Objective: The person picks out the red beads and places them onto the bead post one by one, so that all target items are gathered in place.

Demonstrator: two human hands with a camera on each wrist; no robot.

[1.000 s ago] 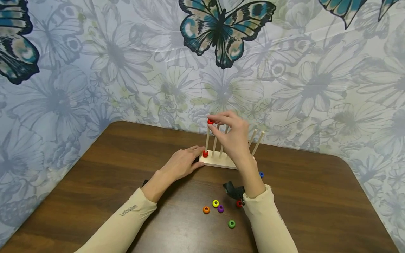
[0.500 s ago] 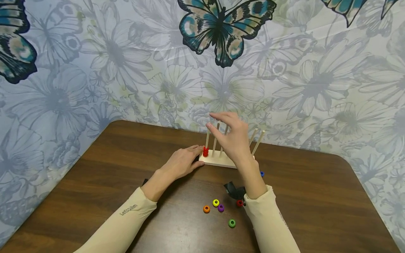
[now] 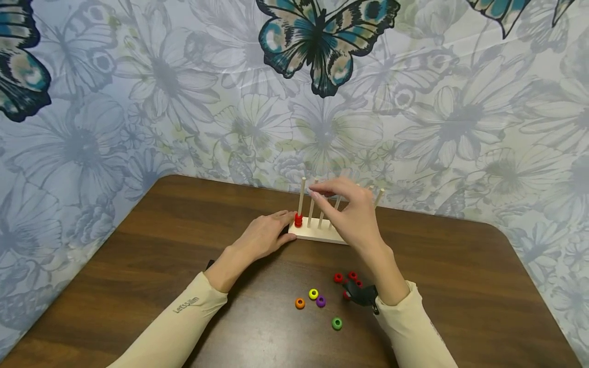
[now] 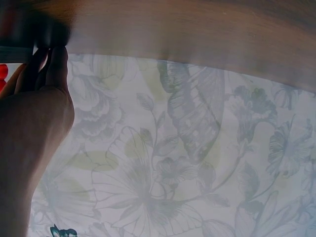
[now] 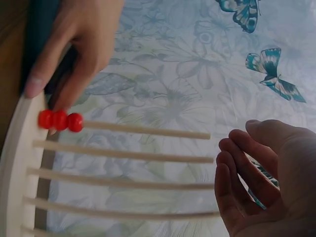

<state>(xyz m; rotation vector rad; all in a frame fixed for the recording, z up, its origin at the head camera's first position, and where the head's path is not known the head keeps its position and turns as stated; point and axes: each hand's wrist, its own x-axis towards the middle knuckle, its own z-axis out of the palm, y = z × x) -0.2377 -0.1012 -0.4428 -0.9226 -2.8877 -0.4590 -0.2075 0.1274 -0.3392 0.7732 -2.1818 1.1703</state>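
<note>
Across the upper half of the head view runs a pale wall (image 3: 221, 168) printed with grey flowers (image 3: 465, 120). A teal-and-black butterfly (image 3: 320, 46) sits at top centre; others are cut off at upper left (image 3: 20, 71) and upper right (image 3: 499, 13). Below, a brown desk (image 3: 469, 291) has rounded far corners.

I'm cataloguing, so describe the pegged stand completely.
The pegged stand looks like pale wood: a flat base with a row of slim upright pegs. Three red beads sit stacked at the foot of the leftmost peg. It stands on the brown table, touched at that end by the left hand; the right hand partly hides it from the head camera.
</note>
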